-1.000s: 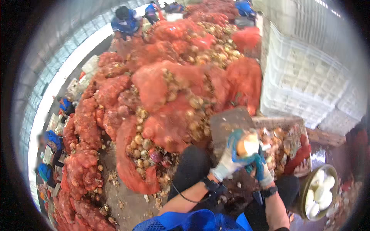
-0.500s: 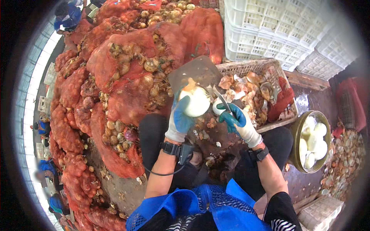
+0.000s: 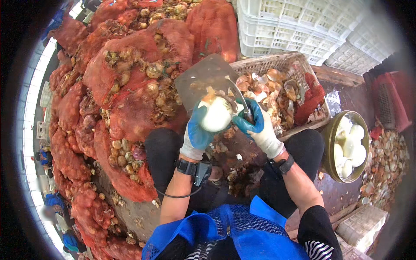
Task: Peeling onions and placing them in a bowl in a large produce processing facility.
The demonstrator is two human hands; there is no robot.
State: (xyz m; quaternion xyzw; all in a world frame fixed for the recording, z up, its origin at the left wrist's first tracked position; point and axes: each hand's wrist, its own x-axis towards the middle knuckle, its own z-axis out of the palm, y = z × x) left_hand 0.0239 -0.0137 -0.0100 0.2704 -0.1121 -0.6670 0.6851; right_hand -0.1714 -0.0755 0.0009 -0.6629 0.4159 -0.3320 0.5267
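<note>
My left hand (image 3: 198, 131), in a white glove with blue coating, is closed round a large white peeled onion (image 3: 218, 115). A tuft of brown skin stays at the onion's upper end. Close to its right side is my right hand (image 3: 256, 124), gloved alike and closed on a knife (image 3: 238, 94). The blade points up and away from me, and its dark handle lies in my fingers. Whether the right fingertips touch the onion, I cannot tell. Beyond both hands lies a flat brown board (image 3: 203, 74).
At the right of the board, a dirty crate (image 3: 288, 57) holds onion skins (image 3: 277, 102) and red netting. A round bucket (image 3: 330, 149) of peeled onions stands by my right knee. Red mesh sacks (image 3: 134, 93) of onions pile up at left; white crates (image 3: 299, 26) are stacked behind.
The knife has swung upright, its blade now pointing away from me. My right hand has turned and come closer to the onion. The whole view has shifted slightly.
</note>
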